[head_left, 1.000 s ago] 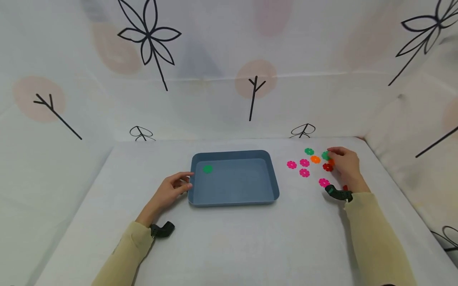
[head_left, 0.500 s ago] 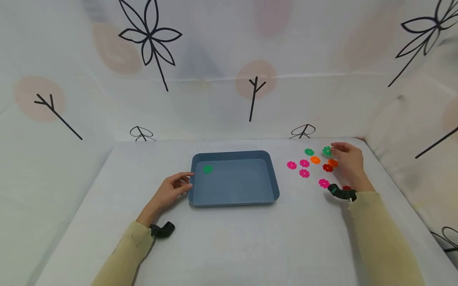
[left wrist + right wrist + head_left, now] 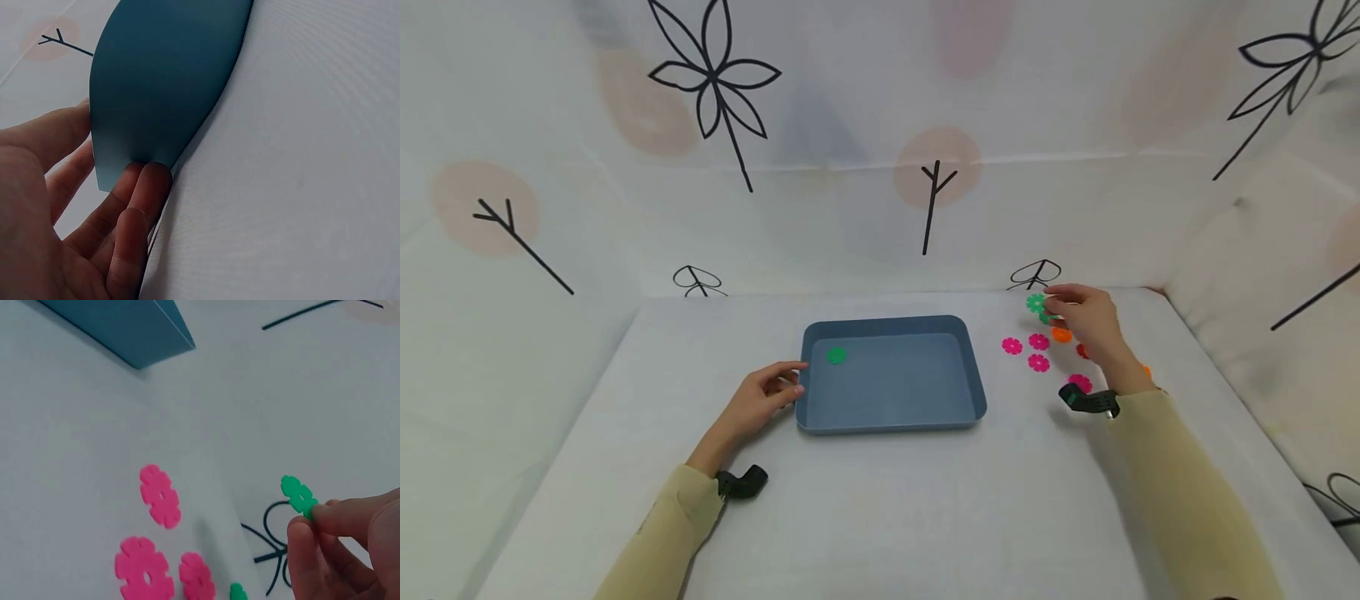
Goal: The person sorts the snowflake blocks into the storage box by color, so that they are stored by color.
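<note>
Up close, the right hand (image 3: 1086,323) has its thumb and finger pinched on the edge of one green flower (image 3: 297,494); the right wrist view shows this pinch plainly, while the head view sees mostly the back of the hand; the flower looks lifted off the table (image 3: 880,517); another green flower (image 3: 1045,318) peeks out just under the fingers; an orange flower (image 3: 1062,335) and a red flower (image 3: 1082,351) sit there too, partly hidden by the hand; three pink flowers (image 3: 1012,346) lie close together between the hand and the tray (image 3: 891,429); one more pink flower (image 3: 1080,382) is partly covered by the black band (image 3: 1088,402).

Across from it, the left hand (image 3: 760,398) is loosely bent, and its fingers touch the side of the tray; the left wrist view shows fingertips low on the outer wall, which the head view hides; a third green flower (image 3: 837,356) lies inside the tray, near its far left corner; behind everything hangs white cloth (image 3: 842,225) with black plant drawings.
</note>
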Demonstrator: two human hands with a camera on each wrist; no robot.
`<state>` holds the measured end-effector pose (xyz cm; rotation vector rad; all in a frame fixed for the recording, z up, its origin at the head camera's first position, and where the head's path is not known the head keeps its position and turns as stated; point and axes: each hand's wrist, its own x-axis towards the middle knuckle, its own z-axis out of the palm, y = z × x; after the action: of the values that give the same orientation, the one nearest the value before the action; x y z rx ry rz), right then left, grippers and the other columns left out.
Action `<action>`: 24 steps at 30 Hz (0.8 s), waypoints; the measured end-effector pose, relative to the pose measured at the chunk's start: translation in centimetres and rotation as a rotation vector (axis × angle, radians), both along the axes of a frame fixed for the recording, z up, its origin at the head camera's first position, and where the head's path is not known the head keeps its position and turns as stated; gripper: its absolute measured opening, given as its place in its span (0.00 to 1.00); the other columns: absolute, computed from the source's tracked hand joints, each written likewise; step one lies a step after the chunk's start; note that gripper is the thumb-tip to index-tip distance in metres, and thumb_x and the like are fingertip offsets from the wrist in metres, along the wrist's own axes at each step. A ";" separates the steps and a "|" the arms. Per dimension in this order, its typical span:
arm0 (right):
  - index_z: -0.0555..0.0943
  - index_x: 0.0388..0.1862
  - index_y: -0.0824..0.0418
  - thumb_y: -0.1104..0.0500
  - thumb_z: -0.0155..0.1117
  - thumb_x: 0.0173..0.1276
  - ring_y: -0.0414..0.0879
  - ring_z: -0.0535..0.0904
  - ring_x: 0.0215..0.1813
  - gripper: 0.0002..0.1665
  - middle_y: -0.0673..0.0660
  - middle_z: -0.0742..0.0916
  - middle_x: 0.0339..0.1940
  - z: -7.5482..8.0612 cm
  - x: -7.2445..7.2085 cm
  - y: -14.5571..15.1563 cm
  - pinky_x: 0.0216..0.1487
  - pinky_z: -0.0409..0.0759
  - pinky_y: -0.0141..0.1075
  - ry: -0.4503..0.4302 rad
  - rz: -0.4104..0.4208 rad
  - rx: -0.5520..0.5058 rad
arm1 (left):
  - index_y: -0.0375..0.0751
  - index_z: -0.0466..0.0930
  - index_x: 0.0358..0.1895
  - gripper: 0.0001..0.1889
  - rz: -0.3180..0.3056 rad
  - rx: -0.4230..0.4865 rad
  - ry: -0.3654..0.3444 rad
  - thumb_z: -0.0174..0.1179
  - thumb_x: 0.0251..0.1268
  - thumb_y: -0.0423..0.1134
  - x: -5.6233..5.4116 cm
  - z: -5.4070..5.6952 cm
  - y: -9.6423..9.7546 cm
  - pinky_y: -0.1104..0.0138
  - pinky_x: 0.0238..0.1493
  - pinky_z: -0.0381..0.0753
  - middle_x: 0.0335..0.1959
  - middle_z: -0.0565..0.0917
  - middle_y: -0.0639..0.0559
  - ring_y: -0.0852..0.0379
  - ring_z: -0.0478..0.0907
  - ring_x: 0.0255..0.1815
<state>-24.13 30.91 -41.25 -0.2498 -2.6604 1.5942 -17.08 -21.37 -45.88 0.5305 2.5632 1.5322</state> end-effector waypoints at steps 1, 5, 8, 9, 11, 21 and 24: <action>0.73 0.69 0.64 0.51 0.55 0.79 0.58 0.79 0.55 0.27 0.66 0.78 0.59 0.1 0.0 -0.5 0.48 0.80 0.30 0.003 0.030 0.005 | 0.31 0.74 0.65 0.22 0.004 -0.001 0.001 0.62 0.70 0.32 -0.2 -0.5 -0.1 0.67 0.37 0.77 0.47 0.79 0.39 0.55 0.79 0.37; 0.76 0.64 0.67 0.56 0.57 0.77 0.60 0.80 0.53 0.22 0.68 0.80 0.56 0.5 0.0 -2.7 0.44 0.81 0.29 0.019 0.137 0.023 | 0.35 0.76 0.65 0.22 0.005 0.018 0.002 0.62 0.70 0.34 -0.4 -1.1 -0.3 0.67 0.38 0.78 0.47 0.80 0.41 0.56 0.79 0.37; 0.79 0.60 0.68 0.58 0.59 0.76 0.60 0.82 0.51 0.19 0.67 0.82 0.53 1.0 0.2 -4.6 0.43 0.82 0.31 0.028 0.207 0.041 | 0.38 0.77 0.65 0.21 0.003 0.031 0.001 0.63 0.70 0.36 -0.4 -1.2 -0.4 0.67 0.39 0.79 0.46 0.80 0.43 0.56 0.79 0.37; 0.79 0.59 0.68 0.59 0.60 0.76 0.61 0.82 0.51 0.18 0.68 0.83 0.52 1.1 0.2 -5.3 0.44 0.82 0.34 0.033 0.232 0.046 | 0.38 0.77 0.65 0.21 0.002 0.031 0.002 0.63 0.70 0.36 -0.4 -1.2 -0.4 0.67 0.39 0.79 0.46 0.80 0.43 0.56 0.79 0.37; 0.80 0.57 0.68 0.60 0.61 0.75 0.60 0.83 0.49 0.17 0.67 0.84 0.50 1.4 0.3 -6.7 0.45 0.83 0.39 0.039 0.277 0.058 | 0.39 0.77 0.64 0.21 0.003 0.031 0.005 0.63 0.70 0.37 -0.4 -1.2 -0.4 0.67 0.39 0.79 0.46 0.80 0.43 0.55 0.79 0.37; 0.86 0.45 0.63 0.64 0.66 0.70 0.52 0.82 0.40 0.08 0.59 0.86 0.41 1.7 1.0 -13.2 0.41 0.84 0.39 0.077 0.462 0.113 | 0.39 0.77 0.65 0.21 0.018 0.019 -0.001 0.63 0.70 0.36 -0.4 -1.2 -0.2 0.67 0.39 0.78 0.46 0.80 0.43 0.55 0.79 0.38; 0.86 0.43 0.62 0.64 0.66 0.69 0.50 0.83 0.38 0.07 0.57 0.86 0.38 1.8 1.2 -14.9 0.39 0.84 0.39 0.077 0.520 0.118 | 0.36 0.76 0.65 0.22 0.021 0.003 0.002 0.62 0.70 0.34 -0.3 -1.0 -0.1 0.67 0.39 0.78 0.47 0.80 0.41 0.56 0.79 0.38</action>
<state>-22.97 15.97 -39.50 0.5395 -2.8945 1.4933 -17.43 -21.52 -46.92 0.5080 2.5767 1.5432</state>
